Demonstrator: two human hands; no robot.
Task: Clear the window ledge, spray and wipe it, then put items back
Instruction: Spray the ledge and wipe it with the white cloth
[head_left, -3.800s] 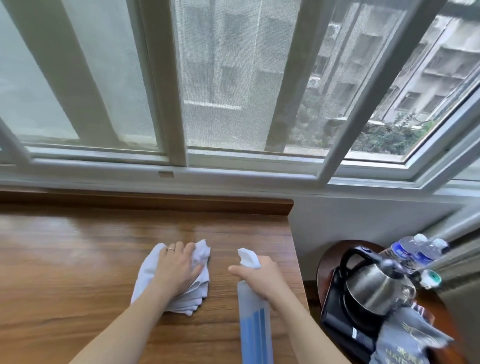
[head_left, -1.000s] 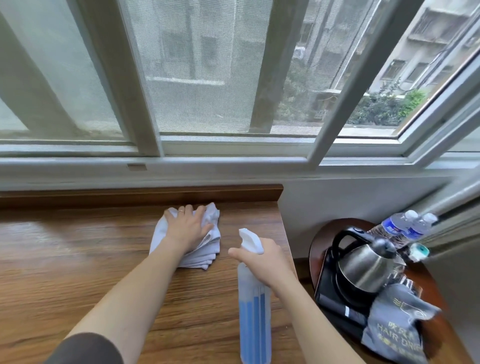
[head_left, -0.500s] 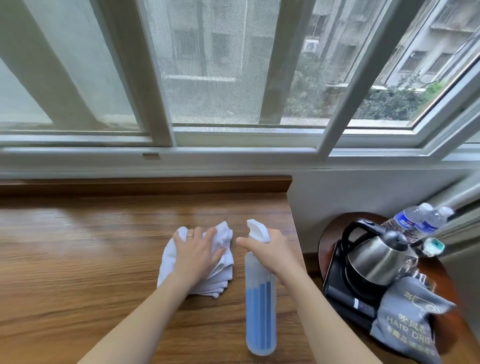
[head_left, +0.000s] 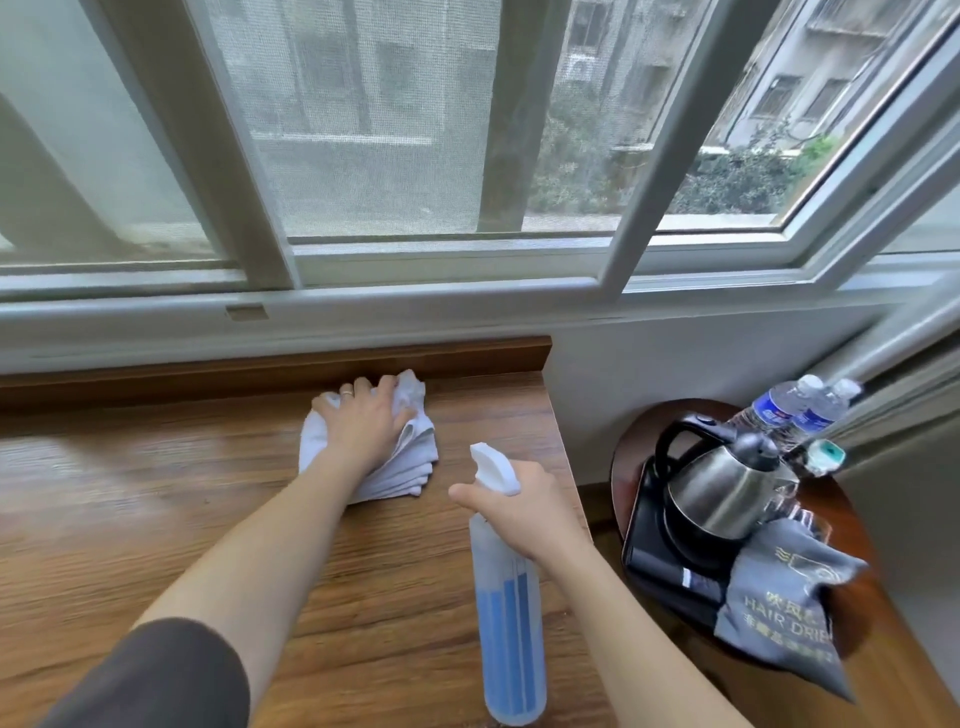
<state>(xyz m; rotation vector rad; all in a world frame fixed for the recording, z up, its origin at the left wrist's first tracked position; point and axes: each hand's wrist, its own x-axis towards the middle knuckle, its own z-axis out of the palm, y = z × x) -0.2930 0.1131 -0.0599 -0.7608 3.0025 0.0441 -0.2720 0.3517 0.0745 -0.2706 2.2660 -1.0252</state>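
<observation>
- The glossy brown wood-grain window ledge (head_left: 130, 519) is stretching across the lower left, with a raised wooden lip along its back edge under the white metal window frame (head_left: 415, 299).
- The left hand (head_left: 363, 426) is lying palm down with fingers spread flat, pressing a crumpled white folded cloth (head_left: 410, 467) against the ledge close to that back lip; a ring is showing on one finger.
- The right hand (head_left: 524, 512) is curling round the neck of a translucent plastic spray bottle holding blue liquid (head_left: 511, 623), its white trigger head pointing forward over the ledge's right end.
- To the right, a round dark wooden side table (head_left: 883, 670) is carrying a shiny steel kettle with a black handle (head_left: 722, 488), two clear water bottles with blue labels (head_left: 795, 405) and a grey fabric hair-dryer bag (head_left: 779, 618).
</observation>
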